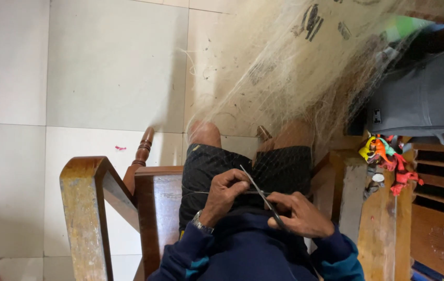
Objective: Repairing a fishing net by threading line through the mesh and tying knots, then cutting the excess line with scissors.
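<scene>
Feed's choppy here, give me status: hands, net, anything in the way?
Left hand pinching net strand. Right hand gripping thin netting needle. Pale fishing net draped over knees onto tiled floor. Wooden chair arm at left, apart.

Counted relative to the wooden chair (157,198): two hands upon it, left hand (225,193) and right hand (300,213); one netting needle (262,196) between them; one fishing net (289,78) before it; one grey bag (420,99) and one cluster of coloured ties (388,156) to its right.

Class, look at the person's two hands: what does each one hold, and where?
Right hand holds a thin netting needle by its near end; left hand pinches the net's line.
</scene>
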